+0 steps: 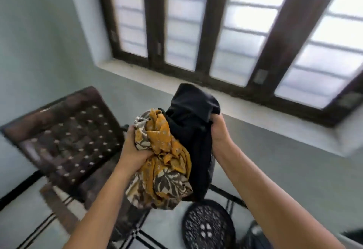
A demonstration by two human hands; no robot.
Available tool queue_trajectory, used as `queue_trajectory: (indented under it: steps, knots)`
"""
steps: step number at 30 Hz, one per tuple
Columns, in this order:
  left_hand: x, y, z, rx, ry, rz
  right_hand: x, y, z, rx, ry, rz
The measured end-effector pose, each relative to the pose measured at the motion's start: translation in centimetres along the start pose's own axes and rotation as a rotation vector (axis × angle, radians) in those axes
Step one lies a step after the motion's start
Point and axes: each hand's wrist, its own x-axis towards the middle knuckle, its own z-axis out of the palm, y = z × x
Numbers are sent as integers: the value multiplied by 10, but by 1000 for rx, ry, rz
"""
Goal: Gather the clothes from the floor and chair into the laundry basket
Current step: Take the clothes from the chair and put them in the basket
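I hold a bundle of clothes up in front of me with both hands. My left hand grips a crumpled mustard-yellow and brown leaf-patterned garment. My right hand grips a black garment that hangs down beside the patterned one. The two garments press against each other in the middle. Below the bundle stands a black perforated laundry basket, its lattice wall visible near the bottom edge. A dark wooden chair with a woven cane back stands to the left, and no clothes show on it.
A large dark-framed window with frosted panes and a pale sill fills the wall ahead. The floor is light tile with dark stripes. A dark object sits at the bottom right next to the basket.
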Motion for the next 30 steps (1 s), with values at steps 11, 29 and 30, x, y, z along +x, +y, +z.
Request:
queue_trajectory:
  steps: [11, 29, 30]
  knots:
    - [-123, -89, 353, -240, -273, -592, -90, 5, -396, 254, 449, 192]
    - [-257, -456, 609, 904, -934, -203, -84, 288, -770, -1393, -23, 710]
    - [-264, -474, 612, 1040, -1075, -143, -88, 313, -781, -1380, -89, 791]
